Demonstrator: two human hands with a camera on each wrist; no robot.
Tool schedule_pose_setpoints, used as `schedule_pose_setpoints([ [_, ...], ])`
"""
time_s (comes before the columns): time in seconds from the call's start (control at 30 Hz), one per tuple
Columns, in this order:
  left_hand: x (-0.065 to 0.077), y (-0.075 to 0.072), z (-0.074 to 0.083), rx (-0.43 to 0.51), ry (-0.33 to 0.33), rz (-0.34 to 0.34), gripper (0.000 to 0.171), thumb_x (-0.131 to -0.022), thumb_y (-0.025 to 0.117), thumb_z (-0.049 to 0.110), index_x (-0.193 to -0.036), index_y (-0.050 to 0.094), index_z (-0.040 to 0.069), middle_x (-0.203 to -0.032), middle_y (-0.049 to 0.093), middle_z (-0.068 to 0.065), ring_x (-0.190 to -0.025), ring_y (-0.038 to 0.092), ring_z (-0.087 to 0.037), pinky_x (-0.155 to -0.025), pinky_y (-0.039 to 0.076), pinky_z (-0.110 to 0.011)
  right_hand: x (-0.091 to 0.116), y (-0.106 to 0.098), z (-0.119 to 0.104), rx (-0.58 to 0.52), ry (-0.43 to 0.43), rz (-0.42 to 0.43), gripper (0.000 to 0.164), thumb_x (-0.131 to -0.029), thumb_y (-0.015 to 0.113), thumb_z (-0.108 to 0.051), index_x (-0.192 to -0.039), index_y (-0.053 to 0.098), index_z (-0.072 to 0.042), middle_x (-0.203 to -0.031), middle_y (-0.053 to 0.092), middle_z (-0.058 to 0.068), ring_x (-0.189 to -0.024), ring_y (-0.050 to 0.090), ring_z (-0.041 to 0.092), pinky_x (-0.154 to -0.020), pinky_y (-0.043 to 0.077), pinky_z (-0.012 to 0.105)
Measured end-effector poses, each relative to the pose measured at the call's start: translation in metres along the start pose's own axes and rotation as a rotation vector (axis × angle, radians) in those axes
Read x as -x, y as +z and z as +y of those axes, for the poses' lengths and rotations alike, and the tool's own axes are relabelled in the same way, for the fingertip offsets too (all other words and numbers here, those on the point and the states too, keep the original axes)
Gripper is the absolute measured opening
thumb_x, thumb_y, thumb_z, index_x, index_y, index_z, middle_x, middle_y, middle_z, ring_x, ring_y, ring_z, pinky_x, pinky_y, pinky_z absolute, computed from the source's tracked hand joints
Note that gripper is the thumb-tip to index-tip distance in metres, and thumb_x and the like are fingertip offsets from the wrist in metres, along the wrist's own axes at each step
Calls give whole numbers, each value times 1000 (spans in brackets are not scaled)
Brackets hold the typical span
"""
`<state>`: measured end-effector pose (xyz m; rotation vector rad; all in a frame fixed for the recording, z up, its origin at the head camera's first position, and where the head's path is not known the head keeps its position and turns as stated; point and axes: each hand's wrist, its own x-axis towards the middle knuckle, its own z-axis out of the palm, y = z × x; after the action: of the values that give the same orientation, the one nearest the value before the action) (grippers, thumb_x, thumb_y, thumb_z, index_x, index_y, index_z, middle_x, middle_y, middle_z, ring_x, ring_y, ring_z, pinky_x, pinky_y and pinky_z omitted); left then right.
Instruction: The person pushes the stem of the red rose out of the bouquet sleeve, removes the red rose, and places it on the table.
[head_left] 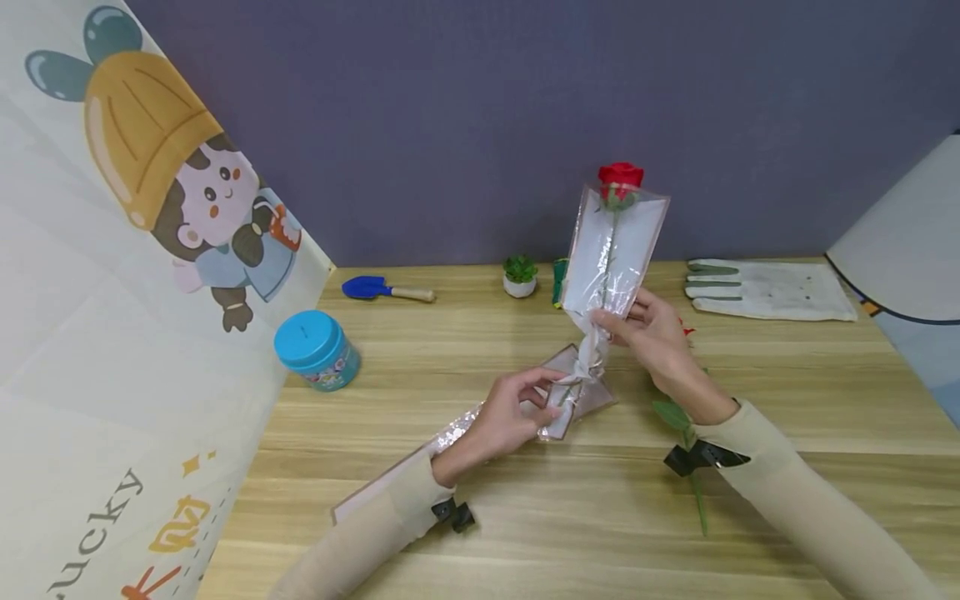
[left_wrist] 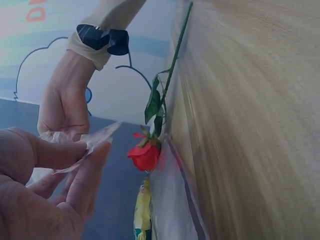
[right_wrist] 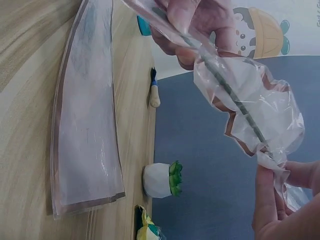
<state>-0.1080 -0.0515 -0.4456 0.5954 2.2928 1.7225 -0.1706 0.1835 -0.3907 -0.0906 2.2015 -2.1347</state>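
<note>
One red rose (head_left: 620,173) leans upright in a clear-film wrapper (head_left: 634,237) above the table (head_left: 570,517); uneven pulling at the crumpled waist could, I judge, tear the film or bend the stem. The wrapped rose spans both hands: the right hand (head_left: 662,343), fingers nearly closed, pinches the gathered film below the bloom, while the left hand (head_left: 513,414), thumb and fingers curled, pinches the lower end. Another wrapper (right_wrist: 85,115) lies flat beneath.

The rose (head_left: 620,177) is red, its wrapper (head_left: 628,254) brown-edged white, the table (head_left: 585,508) streaked tan.
</note>
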Motion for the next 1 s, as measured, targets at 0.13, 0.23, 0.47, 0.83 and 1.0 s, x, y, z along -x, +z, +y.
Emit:
schedule_pose_setpoints([
  [0.13,1,1,-1,-2,5,-25,53,-85,75,-11,-135,66,5,-113,71,-21,-79,66,-5,-73,62,-21,-2,-3,0,-34,-15,25,38,-96,74,-11,-130,57,-9,-95,77,-18,-84,74,0,-72,63,19],
  [0.23,2,1,-1,2,-7,-39,56,-83,76,-12,-136,64,4,-112,71,-22,-78,65,-5,-72,62,-19,-4,-7,-1,-70,-27,52,32,-96,75,-9,-124,59,-12,-93,78,-16,-80,73,-1,-67,61,15],
  [0.47,5,0,-1,-17,-48,-78,64,-79,77,-14,-140,59,0,-110,73,-23,-77,63,-5,-70,60,-17,-13,-23,-13,-206,-70,154,27,-92,78,-6,-115,64,-10,-90,80,-10,-77,74,2,-65,62,17],
  [0.83,2,-10,-2,-9,-85,-162,78,-80,79,-11,-150,49,5,-118,69,-22,-85,64,-10,-78,62,-20,-15,-39,-24,-368,-87,153,37,-89,80,-2,-121,61,-3,-95,81,-3,-83,77,7,-69,65,23],
  [1.0,-8,-15,3,101,-105,-193,80,-83,78,-8,-153,45,10,-128,64,-21,-95,65,-10,-84,63,-24,-13,-38,-25,-357,-84,146,36,-90,79,-3,-121,61,-4,-96,81,-4,-84,77,7,-71,65,23],
])
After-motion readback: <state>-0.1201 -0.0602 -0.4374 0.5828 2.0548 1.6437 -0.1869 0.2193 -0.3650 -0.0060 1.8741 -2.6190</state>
